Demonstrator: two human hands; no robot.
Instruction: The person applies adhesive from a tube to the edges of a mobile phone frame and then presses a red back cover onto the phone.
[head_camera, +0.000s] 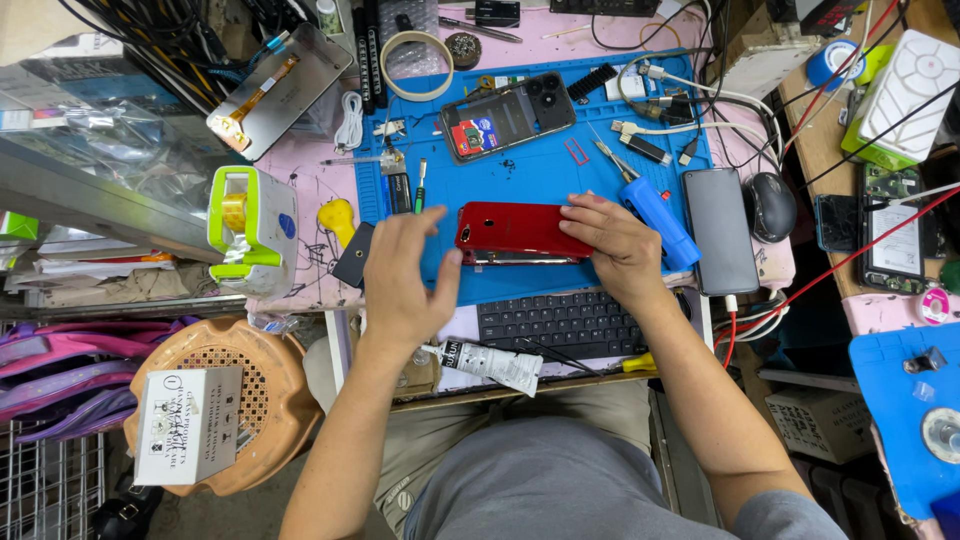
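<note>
Keyboard (560, 322) below hands | red phone (520, 230) between them | right hand (620, 245) grips its end | left hand (400, 275) open, thumb touching.

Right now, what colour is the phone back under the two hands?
Glossy red, seen best in the head view: the phone lies on the blue mat.
</note>
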